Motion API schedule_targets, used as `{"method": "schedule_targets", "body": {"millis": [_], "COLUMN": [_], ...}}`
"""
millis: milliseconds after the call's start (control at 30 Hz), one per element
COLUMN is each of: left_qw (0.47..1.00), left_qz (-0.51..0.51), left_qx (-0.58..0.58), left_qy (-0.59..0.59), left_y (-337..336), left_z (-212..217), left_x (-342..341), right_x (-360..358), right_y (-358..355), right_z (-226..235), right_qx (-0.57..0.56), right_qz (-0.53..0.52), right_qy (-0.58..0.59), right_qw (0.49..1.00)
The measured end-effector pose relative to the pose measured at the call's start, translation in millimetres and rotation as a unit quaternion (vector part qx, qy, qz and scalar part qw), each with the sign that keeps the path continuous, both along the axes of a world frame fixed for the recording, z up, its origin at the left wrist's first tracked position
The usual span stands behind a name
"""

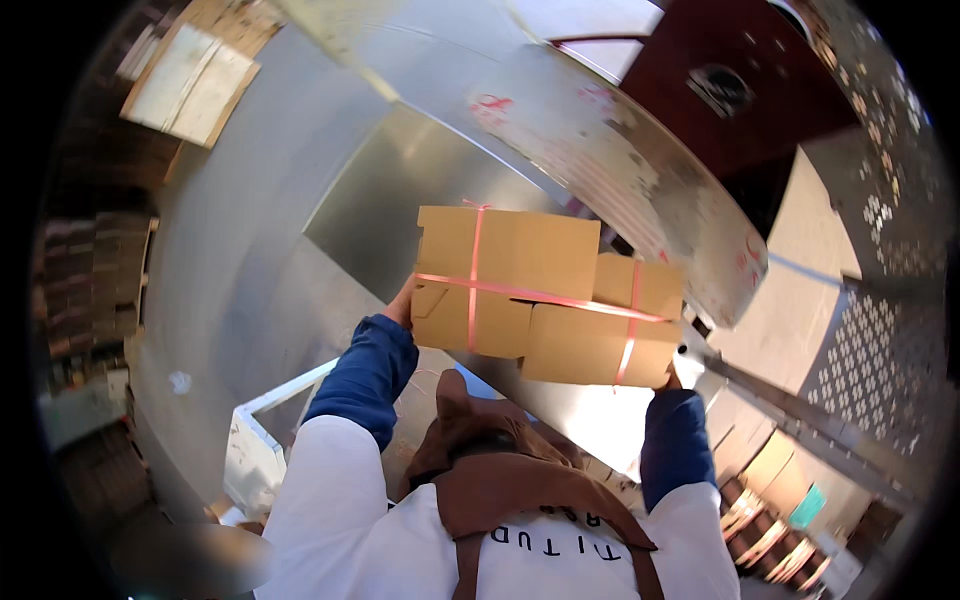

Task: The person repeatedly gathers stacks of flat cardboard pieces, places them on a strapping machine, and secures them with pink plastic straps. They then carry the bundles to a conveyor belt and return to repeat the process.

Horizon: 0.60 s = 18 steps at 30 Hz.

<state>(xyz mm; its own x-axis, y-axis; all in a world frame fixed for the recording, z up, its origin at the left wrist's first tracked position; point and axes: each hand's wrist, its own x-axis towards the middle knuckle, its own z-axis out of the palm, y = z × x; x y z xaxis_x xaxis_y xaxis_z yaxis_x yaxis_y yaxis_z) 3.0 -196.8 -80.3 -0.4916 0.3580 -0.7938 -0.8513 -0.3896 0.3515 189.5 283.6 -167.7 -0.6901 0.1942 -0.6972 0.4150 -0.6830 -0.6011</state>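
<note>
Between my two hands is a bundle of brown cardboard boxes [540, 245], tied lengthwise and crosswise with pink string [560, 297]. My left hand [402, 303] grips its left edge, with most of the fingers hidden behind the cardboard. At the lower right corner my right hand [673, 379] holds on, and only a small part of it shows. Both arms are stretched forward in blue sleeve covers. Beyond the bundle lies a shiny metal tabletop [400, 180].
A pale curved machine panel [600, 150] with red marks runs behind the bundle, beside a dark red machine part [735, 90]. A metal bar [800, 415] extends to the right. Cardboard stacks [90, 280] stand at far left, a white frame [255, 450] at lower left, reels [770, 535] at lower right.
</note>
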Motion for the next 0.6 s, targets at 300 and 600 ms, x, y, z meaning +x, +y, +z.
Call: {"method": "schedule_targets", "body": {"millis": [300,600], "left_qw": [0.951,0.78], "left_qz": [0.237,0.215], "left_qx": [-0.16,-0.561], "left_qy": [0.114,0.173], "left_y": [-218,-292], "left_z": [25,-94], "left_x": [-67,104], "right_x": [-191,-234], "right_y": [-181,-250], "right_z": [4,12], "right_qx": [0.016,0.078], "right_qz": [0.261,0.392], "right_qy": [0.144,-0.016], "right_qw": [0.954,0.917]}}
